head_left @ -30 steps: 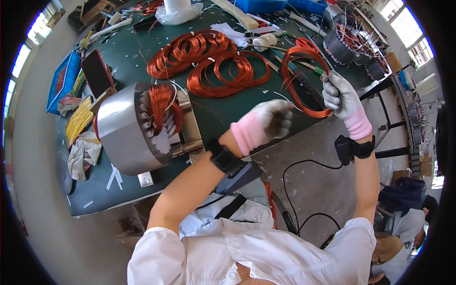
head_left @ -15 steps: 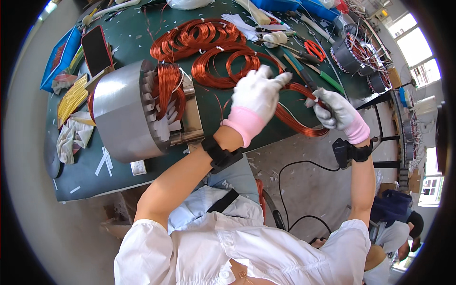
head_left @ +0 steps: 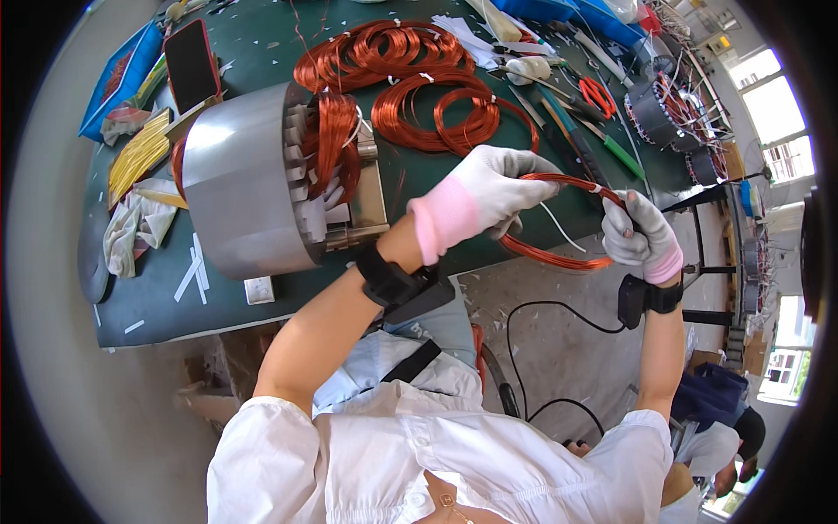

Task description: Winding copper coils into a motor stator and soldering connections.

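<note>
Between my hands a coil of copper wire (head_left: pixel 567 255) is stretched into a long loop above the table's front right edge. My left hand (head_left: pixel 497 188), in a white glove with a pink cuff, closes on the loop's left end. At the other end my right hand (head_left: pixel 642 229), gloved alike, grips the wire bundle with bent fingers. A small white tie wraps the upper strands near the right hand. A thin white strand (head_left: pixel 563 229) sticks out beside the left hand. Left of my hands lies a metal stator (head_left: pixel 249 179) with copper windings (head_left: pixel 336 131) in its slots.
More copper coils (head_left: pixel 393 57) lie behind my hands on the green table (head_left: pixel 157 319). Red-handled pliers (head_left: pixel 596 96) and a green-handled tool (head_left: pixel 624 157) are at the back right, near wound stators (head_left: pixel 659 109). A phone (head_left: pixel 192 65) and yellow strips (head_left: pixel 140 157) are at the left.
My left hand has come down and closed on the coil, its fingers having been spread before. The loop is now pulled out between both hands. The whole view has shifted slightly.
</note>
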### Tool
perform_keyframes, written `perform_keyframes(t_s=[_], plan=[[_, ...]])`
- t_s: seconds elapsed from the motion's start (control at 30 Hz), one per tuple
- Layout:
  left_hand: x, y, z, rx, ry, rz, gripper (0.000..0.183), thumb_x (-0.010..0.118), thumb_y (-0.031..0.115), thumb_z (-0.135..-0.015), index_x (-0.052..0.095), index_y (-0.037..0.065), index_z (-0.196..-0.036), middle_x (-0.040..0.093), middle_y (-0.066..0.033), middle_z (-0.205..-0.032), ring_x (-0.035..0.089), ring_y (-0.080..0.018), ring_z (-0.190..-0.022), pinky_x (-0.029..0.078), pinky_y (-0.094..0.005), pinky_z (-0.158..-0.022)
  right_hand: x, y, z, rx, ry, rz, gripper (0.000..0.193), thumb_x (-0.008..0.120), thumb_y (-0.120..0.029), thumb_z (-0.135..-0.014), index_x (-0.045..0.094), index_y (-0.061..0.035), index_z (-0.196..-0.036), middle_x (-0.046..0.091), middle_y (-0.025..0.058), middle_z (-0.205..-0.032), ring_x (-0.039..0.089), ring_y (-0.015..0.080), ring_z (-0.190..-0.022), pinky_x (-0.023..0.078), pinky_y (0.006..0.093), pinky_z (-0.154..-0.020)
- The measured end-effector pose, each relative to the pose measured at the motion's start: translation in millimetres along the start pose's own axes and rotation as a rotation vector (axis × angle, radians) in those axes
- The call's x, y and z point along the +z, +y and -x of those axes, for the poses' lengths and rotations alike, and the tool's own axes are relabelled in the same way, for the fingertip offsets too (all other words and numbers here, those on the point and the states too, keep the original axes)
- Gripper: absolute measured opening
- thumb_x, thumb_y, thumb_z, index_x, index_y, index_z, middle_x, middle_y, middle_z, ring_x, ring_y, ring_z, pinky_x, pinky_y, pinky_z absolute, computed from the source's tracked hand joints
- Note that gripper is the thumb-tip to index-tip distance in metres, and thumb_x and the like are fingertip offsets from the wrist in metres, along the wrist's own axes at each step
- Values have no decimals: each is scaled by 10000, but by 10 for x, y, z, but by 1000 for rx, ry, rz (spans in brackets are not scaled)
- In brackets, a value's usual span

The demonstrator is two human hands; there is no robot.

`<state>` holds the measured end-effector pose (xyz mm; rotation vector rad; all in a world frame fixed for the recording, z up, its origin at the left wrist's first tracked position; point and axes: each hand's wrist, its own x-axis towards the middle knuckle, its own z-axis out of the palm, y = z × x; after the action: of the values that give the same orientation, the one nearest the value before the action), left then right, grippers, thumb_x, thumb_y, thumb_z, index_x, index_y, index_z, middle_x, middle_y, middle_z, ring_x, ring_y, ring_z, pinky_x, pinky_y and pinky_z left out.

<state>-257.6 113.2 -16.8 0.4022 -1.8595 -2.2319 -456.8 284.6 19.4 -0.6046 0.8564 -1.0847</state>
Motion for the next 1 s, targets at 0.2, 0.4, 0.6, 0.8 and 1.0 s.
perform_keyframes(t_s=[0.2,0.4,0.6,0.8,1.0], plan=[[411,-55,274,1115,543,-857,316,681,67,-546,613,56,-855,541,-86,-880,564,-278,-805,501,-406,-775,355,215,-163,-295,260,-37,305,376,-324,-1013,502,-48,-976,235,-86,-505,199,23,-368,185,194,-336],[341,176,813,1087,505,-1049,443,690,163,-472,613,65,-897,536,-120,-958,557,-303,-870,473,-387,-653,622,201,25,-506,278,36,300,361,-309,-1018,465,-38,-941,207,-94,-496,151,23,-355,148,202,-339],[-298,954,870,559,271,-1281,680,651,195,-709,372,-28,-1287,548,-215,-1073,513,-388,-1054,429,-425,-908,619,-356,61,-672,-24,123,379,316,-279,-1032,478,48,-1134,189,-84,-497,144,21,-341,136,213,-315],[-582,1134,-107,-264,-542,-297,485,533,104,-825,424,-48,-1272,566,-136,-1182,550,-193,-1072,441,-302,-911,633,-582,12,-670,-126,66,384,362,-283,-1019,527,43,-1137,224,-85,-500,177,10,-354,158,189,-320],[-422,1344,-41,-21,-164,-599,760,687,213,-797,295,-4,-1411,499,-21,-964,487,-79,-828,429,-228,-690,689,-643,115,-449,5,146,433,399,-342,-1005,564,54,-1063,223,-103,-501,179,-7,-369,143,186,-330]])
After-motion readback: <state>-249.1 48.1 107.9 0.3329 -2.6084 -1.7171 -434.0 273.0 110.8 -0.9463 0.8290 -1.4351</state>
